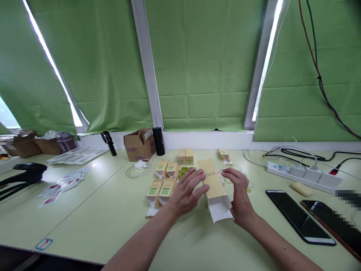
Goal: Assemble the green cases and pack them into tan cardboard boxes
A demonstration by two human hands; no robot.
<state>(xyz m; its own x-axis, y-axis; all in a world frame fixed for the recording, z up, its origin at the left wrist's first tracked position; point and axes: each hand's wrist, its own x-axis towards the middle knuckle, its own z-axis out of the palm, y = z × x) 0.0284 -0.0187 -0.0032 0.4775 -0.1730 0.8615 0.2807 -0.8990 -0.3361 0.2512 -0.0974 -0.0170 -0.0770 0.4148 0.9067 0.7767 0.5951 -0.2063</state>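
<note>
A long tan cardboard box (214, 182) is between my two hands, with its white end flaps (220, 209) open toward me. My left hand (186, 194) rests against its left side, thumb and fingertips over the top edge. My right hand (239, 195) is at the right side with curved fingers; its thumb is hidden behind the box. Green round-celled pieces (184, 171) show behind my left hand. To the left stand several small tan boxes with green labels (167, 190), some with flaps open. Clear plastic pieces (245, 177) lie partly hidden behind my right hand.
Two tan boxes (185, 156) stand farther back, near an open tan box (225, 157). A brown carton (139, 145), a black bottle (158, 141) and a charger (141, 164) are back left. On the right lie phones (300, 216) and a power strip (301, 175); packets (66, 184) lie left.
</note>
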